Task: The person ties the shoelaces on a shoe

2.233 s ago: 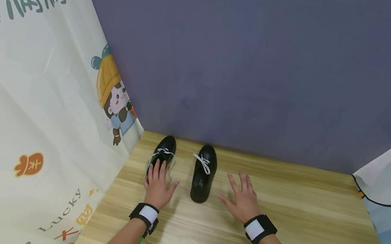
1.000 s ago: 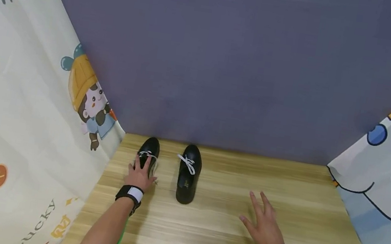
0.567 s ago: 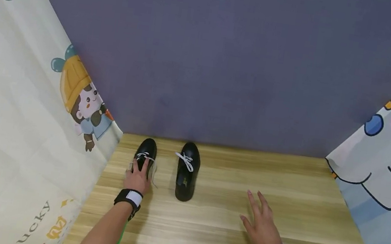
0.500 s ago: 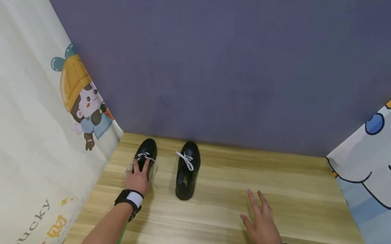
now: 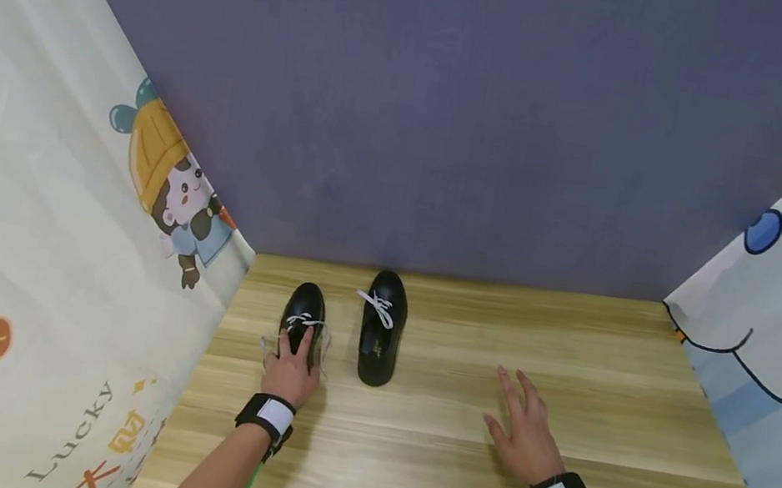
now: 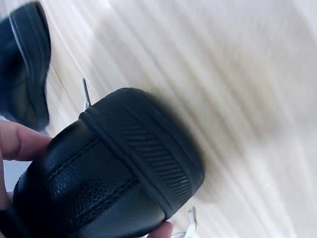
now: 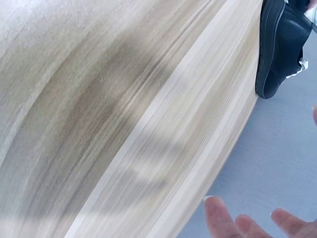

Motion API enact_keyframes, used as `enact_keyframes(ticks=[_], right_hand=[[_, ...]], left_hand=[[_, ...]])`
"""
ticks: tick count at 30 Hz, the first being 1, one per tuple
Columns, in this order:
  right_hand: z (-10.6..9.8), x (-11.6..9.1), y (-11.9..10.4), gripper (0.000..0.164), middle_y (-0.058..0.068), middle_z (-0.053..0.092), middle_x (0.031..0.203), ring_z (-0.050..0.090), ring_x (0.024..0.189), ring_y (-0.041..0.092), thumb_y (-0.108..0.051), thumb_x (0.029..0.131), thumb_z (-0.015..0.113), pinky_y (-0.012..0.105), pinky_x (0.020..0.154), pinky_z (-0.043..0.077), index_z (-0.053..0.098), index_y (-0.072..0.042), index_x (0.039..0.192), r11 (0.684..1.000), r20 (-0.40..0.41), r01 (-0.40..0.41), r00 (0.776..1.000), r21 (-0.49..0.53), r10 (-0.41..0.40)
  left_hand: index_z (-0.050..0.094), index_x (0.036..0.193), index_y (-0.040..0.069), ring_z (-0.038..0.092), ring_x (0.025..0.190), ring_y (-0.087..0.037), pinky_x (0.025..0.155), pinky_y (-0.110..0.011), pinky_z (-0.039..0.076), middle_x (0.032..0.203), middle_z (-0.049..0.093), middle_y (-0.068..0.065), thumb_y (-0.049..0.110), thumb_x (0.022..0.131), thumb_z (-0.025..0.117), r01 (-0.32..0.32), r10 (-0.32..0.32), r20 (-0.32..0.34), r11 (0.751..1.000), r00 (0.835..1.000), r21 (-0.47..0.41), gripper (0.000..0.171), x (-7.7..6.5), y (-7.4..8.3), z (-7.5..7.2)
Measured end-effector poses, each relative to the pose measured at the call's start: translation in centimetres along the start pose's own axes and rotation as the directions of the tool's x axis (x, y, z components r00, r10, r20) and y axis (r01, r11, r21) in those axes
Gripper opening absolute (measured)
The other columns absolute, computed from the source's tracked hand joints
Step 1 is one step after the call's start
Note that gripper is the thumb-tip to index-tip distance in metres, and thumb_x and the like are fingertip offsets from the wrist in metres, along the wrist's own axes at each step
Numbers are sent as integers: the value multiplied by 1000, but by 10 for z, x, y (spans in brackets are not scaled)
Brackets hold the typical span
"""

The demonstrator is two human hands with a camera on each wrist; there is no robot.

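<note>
My left hand (image 5: 291, 379) grips the heel end of a black lace-up shoe (image 5: 307, 299), whose white laces trail loose on both sides. In the left wrist view a thumb and a fingertip press opposite sides of this shoe's leather heel (image 6: 99, 173), just above the ribbed sole. A matching black shoe (image 5: 375, 364), its white lace tied in a bow, stands to the right with its toe at the purple-grey panel. My right hand (image 5: 527, 440) hovers over the boards farther right, fingers spread and relaxed, holding nothing.
Pale wood-grain boards (image 5: 431, 486) lie under the shoes. A purple-grey panel (image 5: 470, 121) rises behind them. Printed white cloth (image 5: 59, 228) slopes along the left, and a cartoon-printed cloth (image 5: 764, 334) borders the right. Both wrists wear black straps.
My left hand has taken hold of the left shoe's heel and drawn it back from the panel, a little nearer the other shoe. My right hand has moved farther right, away from the shoes.
</note>
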State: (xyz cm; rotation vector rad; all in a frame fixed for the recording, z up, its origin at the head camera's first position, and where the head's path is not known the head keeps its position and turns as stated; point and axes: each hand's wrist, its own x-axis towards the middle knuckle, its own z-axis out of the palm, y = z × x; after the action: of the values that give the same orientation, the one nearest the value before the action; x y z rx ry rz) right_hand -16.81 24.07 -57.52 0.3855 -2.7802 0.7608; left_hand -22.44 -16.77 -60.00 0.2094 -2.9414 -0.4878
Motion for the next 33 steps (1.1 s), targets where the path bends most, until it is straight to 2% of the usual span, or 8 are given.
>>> enact_keyframes(ticks=[8,12,16,22,26,33], right_hand=[[2,9,0,85,35,26,151,37,127,61,-22,89,77,67,80,49,28,-12,158,1000,18,-10,1000,17,10],[2,16,3,86,33,22,154,32,131,61,-30,91,75,70,83,46,25,-15,159,999,38,-36,999,22,35],[4,22,6,87,34,22,154,31,131,61,-35,91,74,73,86,43,24,-15,160,999,43,-26,999,23,25],[3,29,6,87,34,21,155,29,133,61,-35,91,74,74,91,39,24,-15,160,999,49,-33,998,25,32],[3,34,5,87,35,22,154,30,132,61,-33,91,75,74,91,38,25,-13,159,999,39,-20,999,27,19],[6,36,3,88,35,22,153,29,132,62,-33,90,75,75,91,38,24,-12,159,999,47,-28,999,33,27]], left_hand=[[47,149,19,51,84,-50,42,-49,44,149,34,-34,18,85,73,-16,16,-12,999,1000,-30,69,-31,5,-4],[49,148,18,49,85,-49,40,-45,41,147,35,-34,16,82,73,-31,30,-5,998,1000,-56,70,-44,10,-5],[47,149,18,48,86,-48,40,-42,40,147,34,-34,17,82,73,-37,38,20,998,999,-54,72,-59,16,-4],[49,148,18,47,88,-46,42,-42,44,146,35,-33,18,79,73,-60,61,23,997,998,-52,73,-83,33,-5],[50,147,20,47,92,-45,43,-45,46,145,35,-31,19,78,73,-51,53,45,998,998,-46,73,-96,43,-7],[49,148,22,47,92,-42,44,-43,45,145,35,-30,22,78,74,-45,49,84,998,995,-47,74,-113,51,-7]])
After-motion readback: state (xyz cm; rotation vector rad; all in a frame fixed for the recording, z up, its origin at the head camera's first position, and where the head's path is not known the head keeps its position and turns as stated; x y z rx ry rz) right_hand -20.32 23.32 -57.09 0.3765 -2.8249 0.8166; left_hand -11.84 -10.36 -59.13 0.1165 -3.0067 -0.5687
